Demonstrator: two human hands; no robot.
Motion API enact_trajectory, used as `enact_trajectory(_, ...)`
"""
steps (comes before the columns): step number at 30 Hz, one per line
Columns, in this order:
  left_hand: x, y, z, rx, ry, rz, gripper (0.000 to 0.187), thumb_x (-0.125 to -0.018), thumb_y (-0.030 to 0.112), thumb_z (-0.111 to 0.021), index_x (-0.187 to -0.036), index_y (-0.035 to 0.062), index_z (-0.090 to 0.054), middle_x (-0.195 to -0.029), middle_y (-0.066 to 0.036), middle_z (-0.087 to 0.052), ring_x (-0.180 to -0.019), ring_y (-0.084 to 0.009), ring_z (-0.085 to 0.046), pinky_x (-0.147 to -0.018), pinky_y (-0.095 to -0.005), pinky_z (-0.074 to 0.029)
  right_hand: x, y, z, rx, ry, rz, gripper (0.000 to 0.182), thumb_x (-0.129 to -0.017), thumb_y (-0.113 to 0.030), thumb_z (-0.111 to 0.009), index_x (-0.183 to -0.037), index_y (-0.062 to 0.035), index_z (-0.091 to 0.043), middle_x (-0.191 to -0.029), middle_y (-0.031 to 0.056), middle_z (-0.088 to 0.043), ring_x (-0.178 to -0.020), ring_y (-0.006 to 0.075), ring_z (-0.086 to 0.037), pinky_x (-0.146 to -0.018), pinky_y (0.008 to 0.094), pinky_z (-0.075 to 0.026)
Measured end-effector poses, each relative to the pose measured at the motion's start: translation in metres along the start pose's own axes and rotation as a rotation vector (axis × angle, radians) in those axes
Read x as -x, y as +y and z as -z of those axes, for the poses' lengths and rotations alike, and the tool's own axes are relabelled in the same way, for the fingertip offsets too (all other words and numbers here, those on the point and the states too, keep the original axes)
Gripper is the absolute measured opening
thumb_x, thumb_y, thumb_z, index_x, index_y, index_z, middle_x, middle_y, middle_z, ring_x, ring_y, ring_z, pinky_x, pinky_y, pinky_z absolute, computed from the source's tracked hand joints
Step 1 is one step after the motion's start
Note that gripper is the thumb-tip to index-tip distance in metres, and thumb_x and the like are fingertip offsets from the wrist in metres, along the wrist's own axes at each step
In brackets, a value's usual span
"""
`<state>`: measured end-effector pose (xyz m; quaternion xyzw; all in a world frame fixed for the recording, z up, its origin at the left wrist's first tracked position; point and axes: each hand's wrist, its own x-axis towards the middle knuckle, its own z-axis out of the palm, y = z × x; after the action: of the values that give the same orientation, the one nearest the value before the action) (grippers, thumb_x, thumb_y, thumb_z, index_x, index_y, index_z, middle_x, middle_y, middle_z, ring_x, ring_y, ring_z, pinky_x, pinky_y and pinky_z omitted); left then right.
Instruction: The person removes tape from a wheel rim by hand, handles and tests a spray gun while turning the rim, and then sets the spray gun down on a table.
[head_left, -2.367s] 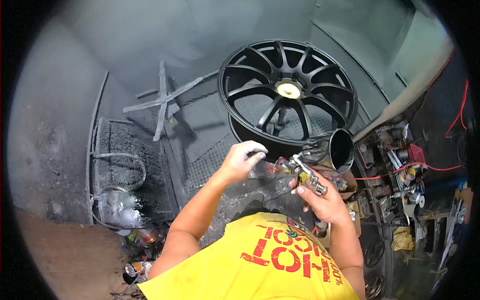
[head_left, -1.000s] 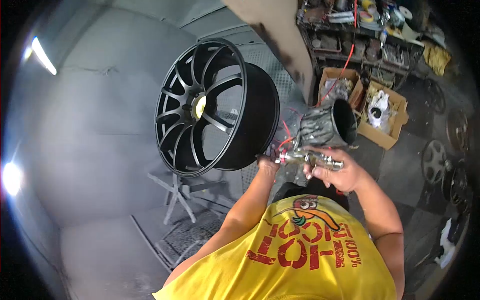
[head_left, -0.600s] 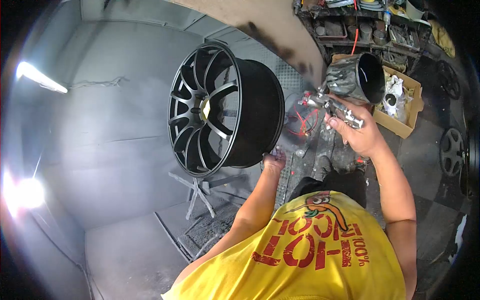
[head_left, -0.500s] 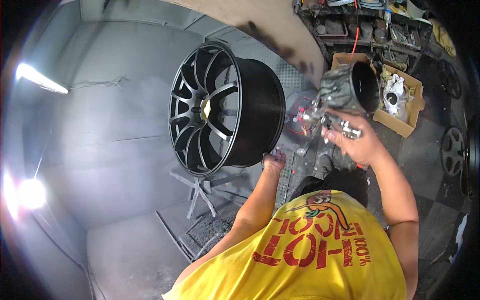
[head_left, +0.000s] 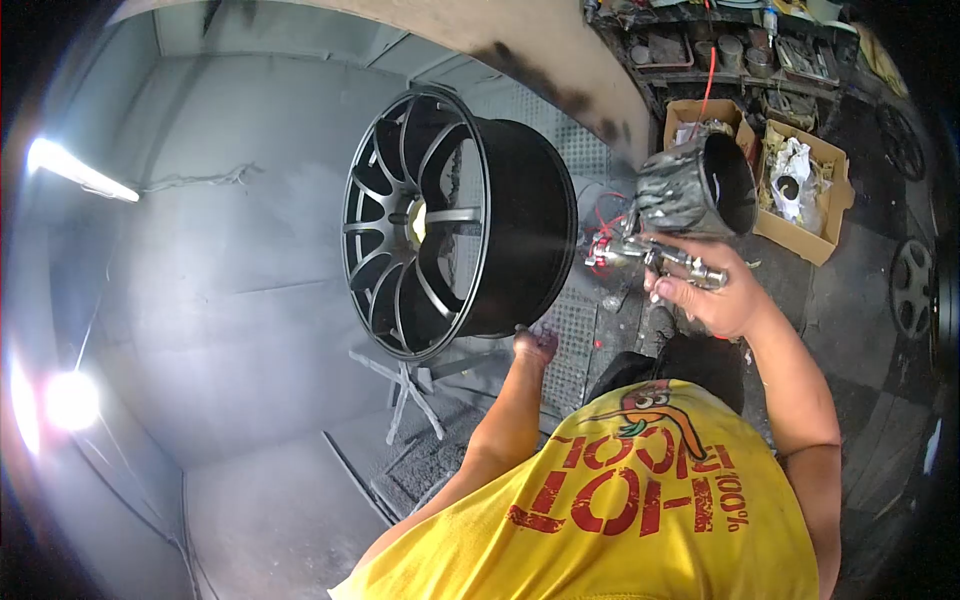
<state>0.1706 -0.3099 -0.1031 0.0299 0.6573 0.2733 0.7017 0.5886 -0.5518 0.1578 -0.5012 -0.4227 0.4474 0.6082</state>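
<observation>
A black multi-spoke car wheel rim (head_left: 525,200) is held up off the floor, its spoked face to the left and its barrel toward me. My left hand (head_left: 536,343) is at the lower edge of the barrel, its fingers curled against it and partly hidden. My right hand (head_left: 722,295) is wrapped round a metal spray gun (head_left: 640,252), whose nozzle points left at the barrel, a short gap away. On top of the gun sits a paint-smeared cup (head_left: 680,190), tilted with its open mouth to the right. A faint mist shows between nozzle and barrel.
Below the rim is a grey-coated stand (head_left: 405,400). Bright lamps (head_left: 73,401) shine from the left wall. Cardboard boxes (head_left: 825,240) and a cluttered shelf (head_left: 740,85) are at the upper right. Another wheel (head_left: 911,288) is at the far right.
The wheel rim has turned clockwise, its spokes now at other angles. My left hand has moved slightly down and left along its edge. The spray gun stays nearly level with the barrel.
</observation>
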Motion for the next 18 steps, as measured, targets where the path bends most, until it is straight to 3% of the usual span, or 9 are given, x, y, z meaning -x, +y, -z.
enact_trajectory(1,0.016,0.004,-0.003,-0.026,0.160,-0.061,0.041,-0.103,0.051,-0.029,-0.112,0.0193,-0.053,-0.086,-0.002,-0.059,-0.064,-0.0148,-0.055,-0.057,-0.0333,-0.048,0.002,-0.001,-0.002,-0.054,0.045,0.020,0.045,-0.090,-0.019,-0.070,-0.130,-0.0028,-0.059,-0.082,0.0019,-0.066,-0.072,0.0086,-0.056,-0.070,0.0268,-0.047)
enact_trajectory(2,0.025,0.011,-0.001,-0.030,0.156,-0.060,0.041,-0.103,0.051,-0.029,-0.112,0.0193,-0.053,-0.086,-0.002,-0.059,-0.064,-0.0148,-0.055,-0.057,-0.0333,-0.048,0.004,-0.001,-0.003,-0.092,0.058,-0.008,0.045,-0.091,-0.021,-0.069,-0.130,-0.0020,-0.058,-0.082,0.0001,-0.065,-0.067,0.0063,-0.053,-0.062,0.0248,-0.045)
enact_trajectory(4,0.034,0.025,0.014,-0.015,0.174,-0.066,0.031,-0.102,0.041,-0.035,-0.094,0.0195,-0.055,-0.063,-0.001,-0.047,-0.047,-0.0173,-0.043,-0.048,-0.0313,-0.041,0.007,0.001,-0.004,-0.129,0.078,-0.034,0.046,-0.092,-0.023,-0.068,-0.131,-0.0012,-0.058,-0.081,-0.0018,-0.065,-0.061,0.0041,-0.050,-0.055,0.0228,-0.043)
enact_trajectory(6,0.028,0.047,0.046,-0.088,0.153,-0.102,0.030,-0.102,0.038,-0.034,-0.096,0.0179,-0.055,-0.065,-0.001,-0.051,-0.048,-0.0171,-0.046,-0.051,-0.0320,-0.045,0.008,0.004,-0.007,-0.144,0.101,-0.025,0.046,-0.092,-0.023,-0.068,-0.131,-0.0022,-0.058,-0.083,-0.0022,-0.065,-0.057,0.0030,-0.047,-0.049,0.0213,-0.040)
enact_trajectory(8,0.012,0.066,0.070,-0.156,0.131,-0.139,0.029,-0.103,0.036,-0.032,-0.097,0.0163,-0.054,-0.066,-0.001,-0.054,-0.049,-0.0169,-0.049,-0.054,-0.0327,-0.048,0.007,0.001,-0.012,-0.163,0.108,-0.031,0.046,-0.092,-0.025,-0.068,-0.132,-0.0033,-0.058,-0.084,-0.0022,-0.066,-0.058,0.0031,-0.049,-0.049,0.0208,-0.040)
enact_trajectory(10,0.017,0.080,0.080,0.045,0.048,-0.132,0.031,-0.102,0.030,-0.033,-0.087,0.0143,-0.055,-0.070,-0.002,-0.058,-0.052,-0.0171,-0.052,-0.059,-0.0334,-0.053,0.000,0.003,-0.028,-0.198,0.152,0.008,0.045,-0.092,-0.025,-0.068,-0.131,-0.0047,-0.058,-0.085,-0.0026,-0.067,-0.059,0.0027,-0.048,-0.048,0.0203,-0.040)
enact_trajectory(12,0.022,0.077,0.067,0.040,0.225,-0.213,0.033,-0.101,0.025,-0.033,-0.081,0.0128,-0.056,-0.073,-0.003,-0.060,-0.055,-0.0183,-0.055,-0.061,-0.0347,-0.055,-0.009,0.005,-0.021,-0.202,0.154,-0.008,0.045,-0.092,-0.026,-0.068,-0.131,-0.0050,-0.058,-0.086,-0.0025,-0.068,-0.060,0.0025,-0.050,-0.048,0.0202,-0.040)
enact_trajectory(17,-0.003,0.067,0.077,0.277,0.076,-0.116,0.033,-0.102,0.027,-0.033,-0.096,0.0126,-0.063,-0.088,-0.005,-0.066,-0.072,-0.0246,-0.064,-0.069,-0.0391,-0.058,-0.015,0.007,-0.029,-0.149,0.200,-0.009,0.046,-0.092,-0.026,-0.069,-0.132,-0.0062,-0.058,-0.088,-0.0025,-0.069,-0.065,0.0012,-0.052,-0.046,0.0198,-0.038)
enact_trajectory(18,-0.001,0.057,0.066,0.277,0.078,-0.116,0.033,-0.102,0.027,-0.033,-0.096,0.0126,-0.063,-0.088,-0.005,-0.066,-0.072,-0.0246,-0.064,-0.069,-0.0391,-0.058,-0.019,0.006,-0.027,-0.142,0.252,0.022,0.046,-0.092,-0.024,-0.069,-0.132,-0.0043,-0.057,-0.093,-0.0008,-0.069,-0.073,0.0028,-0.055,-0.057,0.0211,-0.042)
